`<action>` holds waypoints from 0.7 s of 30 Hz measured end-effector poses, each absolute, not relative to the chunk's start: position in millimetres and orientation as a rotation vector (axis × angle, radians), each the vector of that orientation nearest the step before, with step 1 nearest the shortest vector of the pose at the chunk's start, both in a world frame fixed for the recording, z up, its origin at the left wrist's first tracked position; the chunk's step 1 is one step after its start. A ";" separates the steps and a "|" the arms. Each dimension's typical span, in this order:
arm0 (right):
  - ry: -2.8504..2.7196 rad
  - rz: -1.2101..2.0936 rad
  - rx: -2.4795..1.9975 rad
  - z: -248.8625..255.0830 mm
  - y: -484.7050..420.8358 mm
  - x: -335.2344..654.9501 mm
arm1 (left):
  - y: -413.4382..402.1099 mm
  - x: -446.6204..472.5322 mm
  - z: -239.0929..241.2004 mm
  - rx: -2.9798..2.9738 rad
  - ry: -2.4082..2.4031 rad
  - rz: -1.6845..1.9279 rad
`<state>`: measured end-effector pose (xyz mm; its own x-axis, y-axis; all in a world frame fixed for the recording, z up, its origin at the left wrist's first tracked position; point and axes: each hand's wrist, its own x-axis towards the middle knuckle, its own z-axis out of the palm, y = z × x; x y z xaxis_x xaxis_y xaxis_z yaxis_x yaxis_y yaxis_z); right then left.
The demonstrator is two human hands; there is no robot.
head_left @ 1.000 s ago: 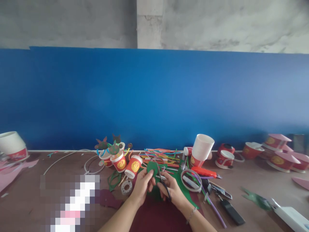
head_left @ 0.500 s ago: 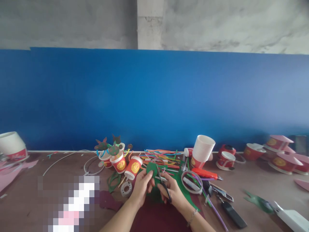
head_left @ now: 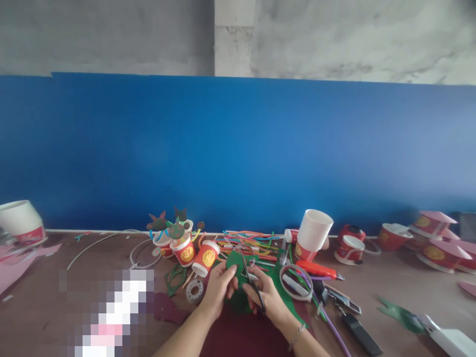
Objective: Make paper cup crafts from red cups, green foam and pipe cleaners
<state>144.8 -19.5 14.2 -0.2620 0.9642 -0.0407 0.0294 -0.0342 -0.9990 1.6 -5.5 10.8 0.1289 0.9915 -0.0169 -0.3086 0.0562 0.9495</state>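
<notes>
The left hand (head_left: 220, 287) pinches a rounded green piece (head_left: 234, 261); the right hand (head_left: 268, 293) holds black-handled scissors (head_left: 254, 285) beside it, above the brown surface (head_left: 106, 259).

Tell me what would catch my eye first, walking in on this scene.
Probably the broad blue panel, stretching right across the view beyond the brown table. At the lower centre, the left hand's fingers hold a rounded green piece, with dark-handled scissors in the right hand's fingers. Red cups with pink tops stand out at far right.
</notes>
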 end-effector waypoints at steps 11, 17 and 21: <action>-1.398 1.446 -1.149 11.8 -20.4 144.3 | -5.3 1.0 10.0 1.001 0.961 1.294; -1.435 1.429 -1.115 6.8 -17.7 144.8 | -7.4 1.5 15.5 0.992 0.936 1.269; -1.442 1.409 -1.099 3.0 -16.2 145.7 | -6.9 1.5 16.2 0.975 0.920 1.263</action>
